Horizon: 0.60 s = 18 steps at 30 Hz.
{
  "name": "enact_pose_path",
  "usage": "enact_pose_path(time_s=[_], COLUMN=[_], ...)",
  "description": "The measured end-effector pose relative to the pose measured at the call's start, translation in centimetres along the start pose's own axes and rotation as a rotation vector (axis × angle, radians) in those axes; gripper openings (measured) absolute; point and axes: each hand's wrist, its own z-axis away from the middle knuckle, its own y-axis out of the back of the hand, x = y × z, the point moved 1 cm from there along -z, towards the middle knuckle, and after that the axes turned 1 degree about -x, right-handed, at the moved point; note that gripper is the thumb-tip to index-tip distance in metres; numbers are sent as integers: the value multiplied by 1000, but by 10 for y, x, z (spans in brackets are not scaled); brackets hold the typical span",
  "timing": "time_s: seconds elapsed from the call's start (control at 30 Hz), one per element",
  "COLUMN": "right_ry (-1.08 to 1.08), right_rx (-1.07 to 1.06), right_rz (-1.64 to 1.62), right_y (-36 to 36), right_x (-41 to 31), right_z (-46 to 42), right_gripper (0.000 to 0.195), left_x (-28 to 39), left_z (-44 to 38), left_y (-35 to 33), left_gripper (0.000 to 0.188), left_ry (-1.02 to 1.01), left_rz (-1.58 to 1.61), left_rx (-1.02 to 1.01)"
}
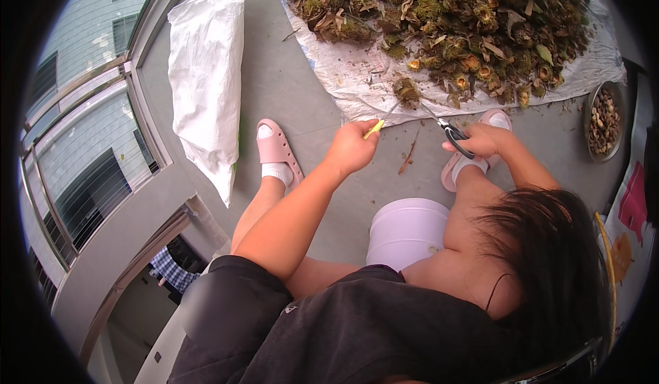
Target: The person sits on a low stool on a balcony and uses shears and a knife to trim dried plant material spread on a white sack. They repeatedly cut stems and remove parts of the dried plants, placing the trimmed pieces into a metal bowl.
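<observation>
In my left hand (353, 146) is the yellow handle (374, 129) of a slim metal tool; whether it is a knife or a screwdriver I cannot tell. My right hand (481, 141) grips scissors (455, 136) by their black handles. Between the two tools lies a brown chestnut burr (406, 92), near the front edge of a white woven sheet (355, 90). Both tool tips reach the burr or come very close to it. Behind it rises a large heap of spiny chestnut burrs and dry leaves (463, 28), some burrs split and hollow.
A metal bowl of chestnuts (604, 121) stands at the right. To the left lies a white woven sack (206, 75), beside a railing (77, 85). My feet wear pink slippers (278, 149). A pale round stool or bucket (406, 229) is between my legs. Dry stem debris (409, 154) lies on the floor.
</observation>
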Motion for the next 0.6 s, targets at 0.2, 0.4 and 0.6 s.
enact_pose_path(time_s=[0.2, 0.4, 0.6], right_ry=[46, 39, -91], right_rx=[316, 287, 13], right_rz=[118, 204, -342], right_y=[20, 20, 14], right_x=[-27, -37, -26], right_z=[43, 27, 15], right_gripper=[87, 83, 72], left_x=[9, 20, 30], left_z=[11, 14, 13], left_y=[-2, -5, -13], left_gripper=[38, 38, 39], left_ry=[-96, 25, 27], left_rz=[-123, -141, -90], left_rx=[110, 97, 58])
